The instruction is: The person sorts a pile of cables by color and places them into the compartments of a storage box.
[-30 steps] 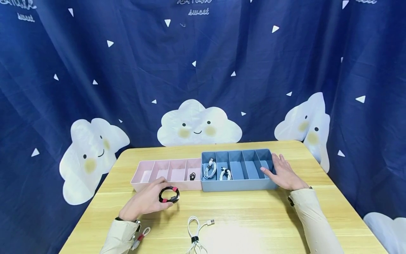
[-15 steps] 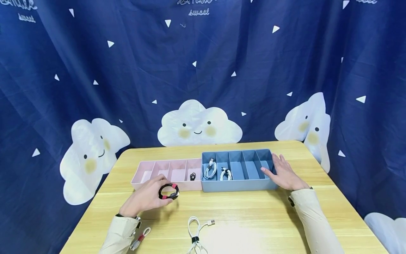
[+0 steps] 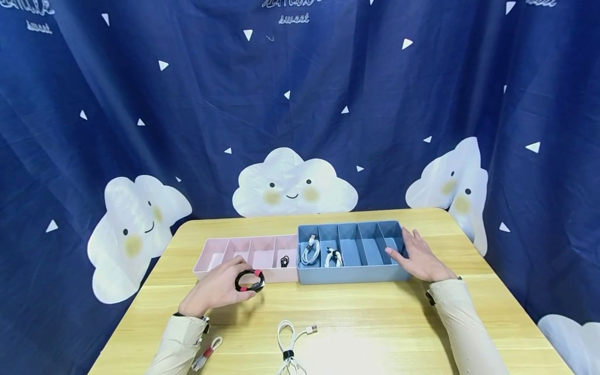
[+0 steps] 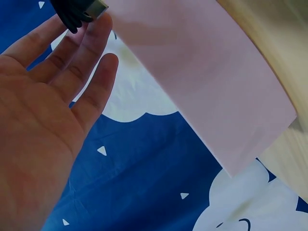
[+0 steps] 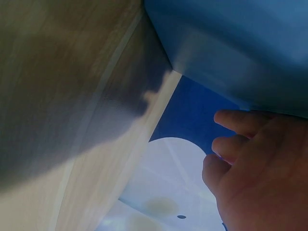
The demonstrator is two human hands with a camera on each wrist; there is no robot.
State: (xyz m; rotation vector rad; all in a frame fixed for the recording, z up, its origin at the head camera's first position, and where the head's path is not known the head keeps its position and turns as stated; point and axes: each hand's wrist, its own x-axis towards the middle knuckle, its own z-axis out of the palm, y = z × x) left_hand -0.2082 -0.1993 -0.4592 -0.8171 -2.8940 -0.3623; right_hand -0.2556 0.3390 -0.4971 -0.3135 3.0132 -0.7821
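Observation:
My left hand (image 3: 219, 286) pinches a coiled black cable (image 3: 239, 277) with red ties between thumb and fingers, just in front of the pink divided box (image 3: 276, 275). In the left wrist view, part of the black cable (image 4: 72, 14) and its metal plug show at the fingertips. My right hand (image 3: 424, 258) rests at the right end of the blue divided box (image 3: 356, 274), thumb over its front corner. Seen from the right wrist, the right hand (image 5: 264, 163) lies along the blue wall, its fingers partly bent. A small black cable (image 3: 284, 261) lies in the pink box's rightmost compartment.
White cables (image 3: 310, 251) lie in the blue box's leftmost compartment, and a braided white one (image 3: 333, 257) in the second. On the wooden table (image 3: 375, 323), a white USB cable (image 3: 288, 344) lies at front centre. A white cable with a red tie (image 3: 207, 354) lies by the left sleeve.
The left hand has lifted the black coil slightly, and the coil has tilted a little. My right hand stays at the blue box's end.

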